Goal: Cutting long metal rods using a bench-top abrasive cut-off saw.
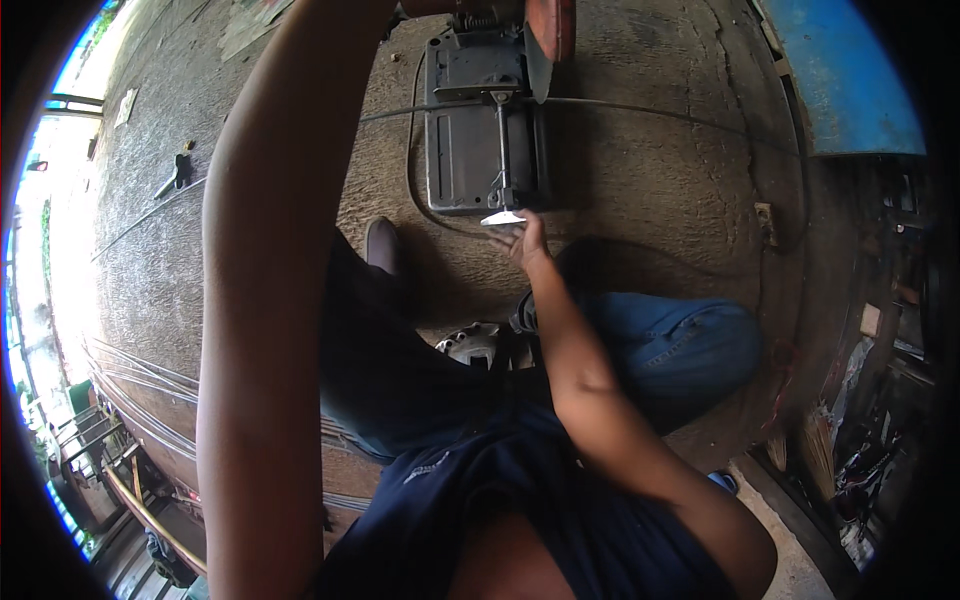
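A cut-off saw with a dark metal base [460,160] sits on the floor ahead of me. Its disc [540,70] shows at the top beside a red-orange guard [564,30]. Along the base runs the vise screw [503,140]. At the screw's near end is a bright, flat handle [503,218]. My right hand [525,243] is closed on this handle, thumb at its right end and fingers below. A thin metal rod [620,105] lies crosswise through the saw. My left arm [275,240] reaches up past the top edge, which cuts off the hand.
A dark cable [410,170] curves round the base's left side. Far left, a dark tool [177,175] lies on the floor. Long thin rods [150,385] lie at lower left. A blue panel [845,75] stands at upper right, with clutter along the right edge. A grey slotted object [470,345] is between my legs.
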{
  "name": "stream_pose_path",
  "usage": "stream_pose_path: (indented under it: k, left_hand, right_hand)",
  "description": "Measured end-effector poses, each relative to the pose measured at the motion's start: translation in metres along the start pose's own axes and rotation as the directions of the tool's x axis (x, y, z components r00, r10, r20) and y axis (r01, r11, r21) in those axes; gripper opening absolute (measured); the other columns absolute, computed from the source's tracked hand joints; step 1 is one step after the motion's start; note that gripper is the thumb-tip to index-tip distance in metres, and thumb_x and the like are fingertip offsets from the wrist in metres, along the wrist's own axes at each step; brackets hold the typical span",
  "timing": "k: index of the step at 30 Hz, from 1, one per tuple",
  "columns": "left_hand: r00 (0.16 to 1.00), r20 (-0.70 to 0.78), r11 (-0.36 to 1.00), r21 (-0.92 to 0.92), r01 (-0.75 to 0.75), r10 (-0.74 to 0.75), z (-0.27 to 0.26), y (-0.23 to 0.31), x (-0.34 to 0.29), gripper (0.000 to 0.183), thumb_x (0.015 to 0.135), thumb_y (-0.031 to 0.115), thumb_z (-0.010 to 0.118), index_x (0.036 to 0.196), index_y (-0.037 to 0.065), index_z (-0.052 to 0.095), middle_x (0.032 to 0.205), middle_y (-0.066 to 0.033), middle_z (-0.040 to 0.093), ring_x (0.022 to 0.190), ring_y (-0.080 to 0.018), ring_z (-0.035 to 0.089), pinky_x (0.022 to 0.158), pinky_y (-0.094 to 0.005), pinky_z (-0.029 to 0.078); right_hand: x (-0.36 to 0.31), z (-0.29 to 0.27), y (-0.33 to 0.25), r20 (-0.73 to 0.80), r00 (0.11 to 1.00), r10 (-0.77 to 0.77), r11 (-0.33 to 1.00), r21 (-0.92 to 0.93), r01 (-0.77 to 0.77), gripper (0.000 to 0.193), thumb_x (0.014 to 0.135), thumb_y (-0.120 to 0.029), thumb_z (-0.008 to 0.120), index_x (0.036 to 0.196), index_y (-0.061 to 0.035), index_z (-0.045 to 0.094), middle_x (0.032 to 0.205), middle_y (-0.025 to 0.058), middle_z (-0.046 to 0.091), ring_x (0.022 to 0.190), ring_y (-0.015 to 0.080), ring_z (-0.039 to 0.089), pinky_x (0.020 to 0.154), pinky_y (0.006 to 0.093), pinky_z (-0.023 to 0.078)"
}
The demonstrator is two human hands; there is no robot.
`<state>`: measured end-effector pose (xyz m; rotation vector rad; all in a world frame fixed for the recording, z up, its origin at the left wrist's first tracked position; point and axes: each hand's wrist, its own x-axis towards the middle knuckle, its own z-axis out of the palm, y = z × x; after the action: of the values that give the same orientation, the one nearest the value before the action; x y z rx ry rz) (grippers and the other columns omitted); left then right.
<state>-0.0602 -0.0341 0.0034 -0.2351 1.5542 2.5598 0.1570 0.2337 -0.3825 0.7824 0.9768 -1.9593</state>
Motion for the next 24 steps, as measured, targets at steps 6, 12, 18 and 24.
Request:
stream_pose_path:
  k: [6,12,18,24]
  left_hand:
    - [1.000,0.005,0.998,0.058,-0.020,0.020,0.019,-0.003,-0.004,0.034,0.087,0.024,0.049,0.056,0.016,0.038,0.045,0.0006,0.034,0.035,-0.0153,0.032,0.034,-0.0303,0.029]
    - [0.987,-0.149,0.991,0.128,-0.047,0.066,0.006,-0.003,-0.010,0.023,0.088,0.024,0.050,0.070,0.009,0.051,0.057,-0.0034,0.045,0.046,-0.0184,0.043,0.043,-0.0343,0.039]
    - [0.862,0.384,0.922,0.065,-0.382,0.330,-0.026,-0.025,0.004,0.024,0.090,0.020,0.056,0.102,0.000,0.054,0.086,-0.0073,0.053,0.072,-0.0203,0.052,0.071,-0.0357,0.051]
    - [0.998,-0.004,0.980,0.190,-0.063,0.065,0.031,-0.015,-0.047,0.024,0.084,0.027,0.060,0.077,0.005,0.053,0.067,-0.0068,0.052,0.058,-0.0213,0.052,0.060,-0.0390,0.050]
  right_hand:
    - [0.023,0.029,-0.050,-0.652,0.594,-0.471,0.801,-0.599,-0.022,0.060,0.087,-0.048,0.047,0.116,0.0039,0.055,0.117,0.0251,0.056,0.109,0.0407,0.054,0.091,0.0480,0.044]
    - [0.009,0.048,-0.050,-0.622,0.624,-0.473,0.635,-0.732,-0.249,0.059,0.093,-0.047,0.036,0.113,0.0042,0.056,0.111,0.0278,0.058,0.107,0.0408,0.055,0.091,0.0465,0.045]
    - [0.031,0.024,-0.025,-0.440,0.222,-0.870,0.435,-0.897,-0.072,0.039,0.092,-0.032,0.046,0.098,0.0050,0.057,0.098,0.0261,0.061,0.097,0.0406,0.058,0.084,0.0469,0.046]
    - [0.036,0.011,-0.030,-0.453,0.340,-0.824,0.501,-0.863,0.065,0.031,0.091,-0.023,0.047,0.101,0.0056,0.055,0.101,0.0277,0.059,0.095,0.0423,0.057,0.083,0.0467,0.045]
